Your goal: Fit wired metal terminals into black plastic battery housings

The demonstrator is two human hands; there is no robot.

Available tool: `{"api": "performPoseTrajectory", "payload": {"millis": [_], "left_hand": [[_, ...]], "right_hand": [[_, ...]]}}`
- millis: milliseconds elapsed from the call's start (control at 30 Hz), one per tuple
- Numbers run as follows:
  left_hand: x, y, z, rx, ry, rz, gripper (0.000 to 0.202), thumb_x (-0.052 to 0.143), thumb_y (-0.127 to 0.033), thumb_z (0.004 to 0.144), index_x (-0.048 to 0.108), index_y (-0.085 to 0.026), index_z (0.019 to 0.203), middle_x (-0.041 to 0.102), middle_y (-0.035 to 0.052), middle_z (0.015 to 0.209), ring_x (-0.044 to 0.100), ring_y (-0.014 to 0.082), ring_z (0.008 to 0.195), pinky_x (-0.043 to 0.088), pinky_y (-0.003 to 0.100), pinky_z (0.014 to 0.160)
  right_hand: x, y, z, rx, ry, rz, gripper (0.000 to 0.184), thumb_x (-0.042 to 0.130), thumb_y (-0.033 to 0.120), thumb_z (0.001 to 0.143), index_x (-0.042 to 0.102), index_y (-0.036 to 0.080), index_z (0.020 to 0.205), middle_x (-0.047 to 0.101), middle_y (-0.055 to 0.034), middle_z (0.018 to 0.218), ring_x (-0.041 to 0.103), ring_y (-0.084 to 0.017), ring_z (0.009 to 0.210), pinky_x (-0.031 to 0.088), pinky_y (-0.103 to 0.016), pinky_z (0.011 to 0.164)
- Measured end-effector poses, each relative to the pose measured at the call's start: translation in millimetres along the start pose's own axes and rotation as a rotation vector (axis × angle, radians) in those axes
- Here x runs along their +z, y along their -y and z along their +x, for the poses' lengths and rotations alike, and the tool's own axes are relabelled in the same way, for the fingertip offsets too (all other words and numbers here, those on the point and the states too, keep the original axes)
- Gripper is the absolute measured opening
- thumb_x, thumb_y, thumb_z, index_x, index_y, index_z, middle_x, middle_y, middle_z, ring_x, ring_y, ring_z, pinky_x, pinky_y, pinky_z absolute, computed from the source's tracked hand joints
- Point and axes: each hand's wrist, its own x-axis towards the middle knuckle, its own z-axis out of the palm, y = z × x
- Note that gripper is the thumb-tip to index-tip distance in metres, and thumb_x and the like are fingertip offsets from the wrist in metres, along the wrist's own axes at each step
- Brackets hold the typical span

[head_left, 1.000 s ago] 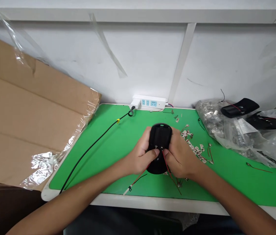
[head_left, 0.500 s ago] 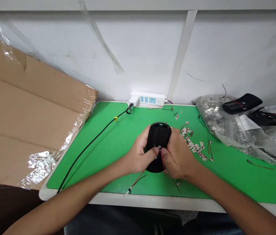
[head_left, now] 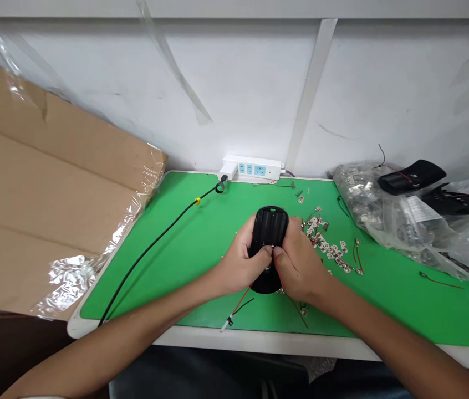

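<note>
A black oval plastic housing (head_left: 268,227) with ribbed battery slots sits in both my hands above the green mat (head_left: 201,244). My left hand (head_left: 238,266) wraps its left side, thumb pressed on its middle. My right hand (head_left: 299,266) grips the right side, thumb and fingertip pinched at the same spot where a small metal piece shows. Red and black wires (head_left: 240,305) trail from the housing toward the table's front edge, ending in a small white connector.
Loose metal contact clips (head_left: 330,246) lie scattered right of my hands. Clear bags of parts (head_left: 388,213) and more black housings (head_left: 411,177) sit at the far right. A white power strip (head_left: 253,168) and black cable (head_left: 155,241) are behind. Cardboard (head_left: 47,205) leans at left.
My hands and the housing have shifted slightly left and turned a little. The trailing wires' white connector has slid a bit to the right along the front edge.
</note>
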Motion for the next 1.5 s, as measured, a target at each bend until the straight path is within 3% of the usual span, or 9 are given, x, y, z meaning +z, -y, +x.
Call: {"api": "performPoseTrajectory", "payload": {"millis": [333,1033,1333,1433,1500], "left_hand": [[3.2,3,0,-0.027,-0.030,-0.040,0.048,0.064,-0.025,0.096,0.056,-0.019,0.143,0.068,0.0087,0.132,0.066,0.0248,0.121,0.051,0.037,0.111],[2.9,1,2,-0.057,-0.034,0.009,0.048,0.064,-0.027,0.097,0.056,-0.020,0.144,0.068,0.0086,0.132,0.064,0.0267,0.124,0.049,0.039,0.113],[-2.5,6,10,-0.068,-0.023,0.038,0.042,0.063,-0.025,0.095,0.057,-0.018,0.136,0.068,0.0082,0.129,0.063,0.0260,0.122,0.049,0.040,0.112],[-12.7,2,10,-0.005,0.057,0.132,0.047,0.063,-0.030,0.096,0.055,-0.019,0.141,0.067,0.0092,0.130,0.061,0.0286,0.125,0.049,0.043,0.112],[-19.9,-1,8,0.107,0.104,0.234,0.050,0.065,-0.036,0.094,0.055,-0.020,0.141,0.066,0.0100,0.125,0.063,0.0291,0.117,0.052,0.043,0.105]], "right_hand": [[4,0,0,0.033,-0.002,0.004,0.020,0.039,0.030,0.091,0.041,0.021,0.110,0.058,-0.0116,0.098,0.060,-0.032,0.084,0.050,-0.050,0.070],[3,1,1,0.061,-0.007,-0.007,0.013,0.039,0.025,0.091,0.037,0.023,0.104,0.056,-0.0104,0.093,0.059,-0.031,0.081,0.047,-0.046,0.066],[1,2,4,0.189,0.072,0.043,0.014,0.042,0.024,0.093,0.035,0.024,0.105,0.057,-0.0065,0.087,0.060,-0.029,0.073,0.046,-0.043,0.061],[-4,2,3,0.104,0.065,0.048,0.020,0.040,0.025,0.097,0.039,0.020,0.116,0.061,-0.0123,0.100,0.064,-0.032,0.086,0.053,-0.051,0.070],[-10,1,3,-0.057,0.041,0.018,0.031,0.040,0.028,0.098,0.042,0.018,0.127,0.061,-0.0178,0.117,0.063,-0.036,0.105,0.053,-0.062,0.090]]}}
